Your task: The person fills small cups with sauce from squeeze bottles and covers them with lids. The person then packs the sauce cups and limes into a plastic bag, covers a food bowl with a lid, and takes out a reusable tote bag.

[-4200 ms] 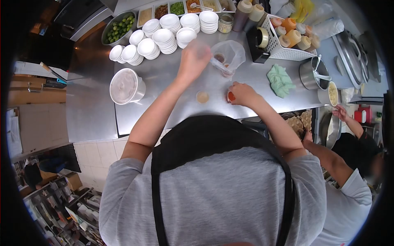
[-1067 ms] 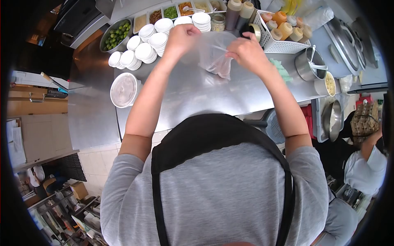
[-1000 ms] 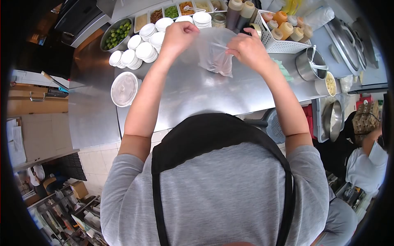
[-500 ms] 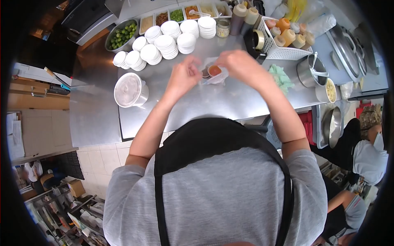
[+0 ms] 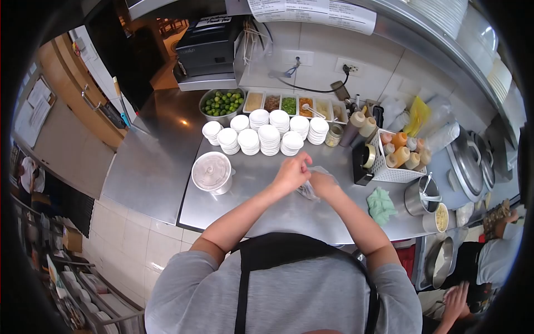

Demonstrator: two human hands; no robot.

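Observation:
A clear plastic bag is at my hands over the steel counter, partly hidden by them. My right hand is closed on the bag, its back toward me and its fingertips out of sight. Touching or almost touching it, my left hand has its fingers curled in, and what they pinch does not show. Just beyond the hands stand several stacks of white lids or small cups. To the left is a white lidded tub.
A bowl of green limes and a row of topping trays line the back. On the right are a white basket of sauce bottles, a green cloth and a metal pot. A co-worker's hand shows at lower right.
The view has tilted up, bringing the wall and shelf into sight. My hands have come together over the bag, and the orange-red sauce cup seen in it before is now hidden.

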